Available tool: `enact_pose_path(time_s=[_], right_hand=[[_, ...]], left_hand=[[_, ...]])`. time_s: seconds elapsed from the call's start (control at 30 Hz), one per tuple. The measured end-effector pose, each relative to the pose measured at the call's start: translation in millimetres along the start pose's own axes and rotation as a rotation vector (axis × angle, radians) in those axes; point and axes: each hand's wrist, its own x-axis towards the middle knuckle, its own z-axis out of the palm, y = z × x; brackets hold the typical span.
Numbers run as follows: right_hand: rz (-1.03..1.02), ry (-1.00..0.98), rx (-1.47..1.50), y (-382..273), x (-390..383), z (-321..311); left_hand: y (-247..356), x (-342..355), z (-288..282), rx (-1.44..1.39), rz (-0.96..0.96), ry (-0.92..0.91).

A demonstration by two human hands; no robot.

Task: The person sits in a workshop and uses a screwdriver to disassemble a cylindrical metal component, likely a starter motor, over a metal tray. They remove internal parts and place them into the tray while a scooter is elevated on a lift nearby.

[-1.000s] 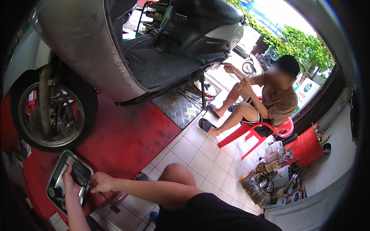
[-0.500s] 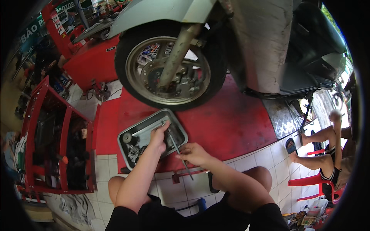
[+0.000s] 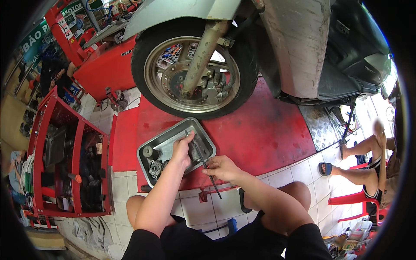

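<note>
The left hand is curled down on a small dark part inside the metal tray just under it, while the right hand beside it pinches a thin tool, so picking parts seems underway, and lifting needs a firm pinch.

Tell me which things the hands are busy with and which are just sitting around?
In use:
- left hand reaching into the metal tray
- small metal parts in that tray
- right hand holding a thin dark tool

Just sitting around:
- scooter front wheel
- red tool cart
- red plastic chair, where another person sits
</note>
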Motion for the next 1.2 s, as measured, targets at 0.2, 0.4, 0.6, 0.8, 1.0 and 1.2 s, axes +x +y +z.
enact_pose_path(time_s=[0.2, 0.4, 0.6, 0.8, 1.0, 1.2], right_hand=[[-0.007, 0.046, 0.03, -1.2, -4.8, 3.1], [0.028, 0.044, 0.019, -3.9, -6.9, 0.6], [-0.009, 0.073, -0.022, 0.5, -5.4, 0.7], [0.043, 0.046, 0.003, -5.6, -7.3, 2.2], [0.082, -0.063, 0.252, -8.5, -9.9, -3.9], [0.063, 0.03, 0.024, -13.5, -10.1, 0.0]], left_hand=[[-2.6, -2.6, -0.2, 0.023, 0.03, 0.039], [-8.1, 7.1, -7.7, 0.018, 0.015, 0.017], [-6.0, 6.3, -3.0, 0.024, 0.031, -0.004], [-5.5, 4.3, -5.2, 0.058, 0.034, -0.008], [-5.4, -0.8, 0.4, 0.056, 0.018, -0.024], [-14.1, 6.1, -7.3, 0.111, 0.065, 0.024]])
